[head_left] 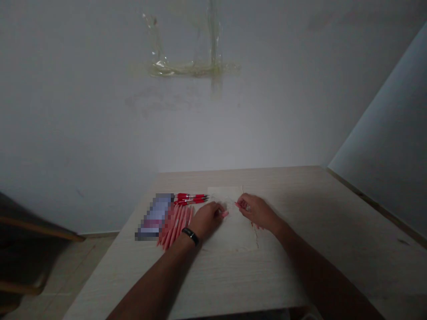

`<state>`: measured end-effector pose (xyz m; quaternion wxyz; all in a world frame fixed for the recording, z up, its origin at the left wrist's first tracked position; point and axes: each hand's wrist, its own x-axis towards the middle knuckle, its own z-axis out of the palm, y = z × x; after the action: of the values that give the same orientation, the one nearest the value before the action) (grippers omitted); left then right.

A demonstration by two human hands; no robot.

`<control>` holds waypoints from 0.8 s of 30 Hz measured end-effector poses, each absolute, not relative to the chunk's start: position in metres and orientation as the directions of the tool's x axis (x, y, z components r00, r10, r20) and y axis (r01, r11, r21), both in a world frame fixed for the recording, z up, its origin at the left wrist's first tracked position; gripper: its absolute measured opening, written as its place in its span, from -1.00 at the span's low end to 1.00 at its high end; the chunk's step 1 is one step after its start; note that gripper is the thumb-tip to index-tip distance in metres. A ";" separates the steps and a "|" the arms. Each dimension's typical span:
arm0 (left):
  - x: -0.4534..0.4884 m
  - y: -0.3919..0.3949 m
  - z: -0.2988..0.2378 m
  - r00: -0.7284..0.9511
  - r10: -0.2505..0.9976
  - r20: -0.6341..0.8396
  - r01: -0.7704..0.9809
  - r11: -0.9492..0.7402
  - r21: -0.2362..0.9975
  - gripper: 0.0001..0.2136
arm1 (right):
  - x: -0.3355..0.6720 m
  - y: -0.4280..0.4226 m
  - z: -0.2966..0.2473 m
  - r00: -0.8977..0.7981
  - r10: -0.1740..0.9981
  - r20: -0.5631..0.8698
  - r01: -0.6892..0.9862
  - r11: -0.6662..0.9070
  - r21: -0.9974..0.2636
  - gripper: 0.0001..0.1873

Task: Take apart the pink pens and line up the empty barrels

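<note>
My left hand (208,217) is closed over the paper, with the end of a pink pen part (225,214) showing at its fingertips. To its right, my right hand (254,208) pinches a small red pen part (237,204), pointing toward the left hand. The two parts are apart. Both hands are above a white sheet of paper (230,238). Left of my left hand lies a row of pink pen barrels (176,225), partly covered by my wrist. Several red pens (191,198) with clear sections lie behind them.
A blurred-out phone-like device (155,217) lies at the table's left side. Small pinkish bits (256,226) lie by the paper's right edge under my right wrist. The table (233,284) meets a wall (267,111) bearing old tape (187,70). Wooden furniture (40,226) stands on the left.
</note>
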<state>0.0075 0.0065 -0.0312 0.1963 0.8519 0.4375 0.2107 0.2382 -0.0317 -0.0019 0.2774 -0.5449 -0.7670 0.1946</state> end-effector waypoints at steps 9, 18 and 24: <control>0.005 0.010 -0.023 0.493 0.824 0.281 0.628 -0.560 0.541 -0.80 | 0.246 -0.029 -0.011 -0.220 0.967 0.130 0.729 0.252 -0.637 -0.85; 0.005 0.007 -0.014 0.435 0.836 0.335 0.599 -0.546 0.586 -0.79 | 0.253 -0.022 -0.015 -0.259 0.928 0.270 0.755 0.368 -0.543 -0.83; 0.005 0.006 -0.010 0.448 0.812 0.373 0.616 -0.583 0.530 -0.85 | 0.257 -0.021 -0.011 -0.297 0.891 0.345 0.743 0.442 -0.502 -0.76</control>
<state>0.0048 0.0059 -0.0103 0.1607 0.8356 0.4274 0.3055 0.2568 -0.0210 -0.0109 0.2967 -0.5134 -0.7956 0.1243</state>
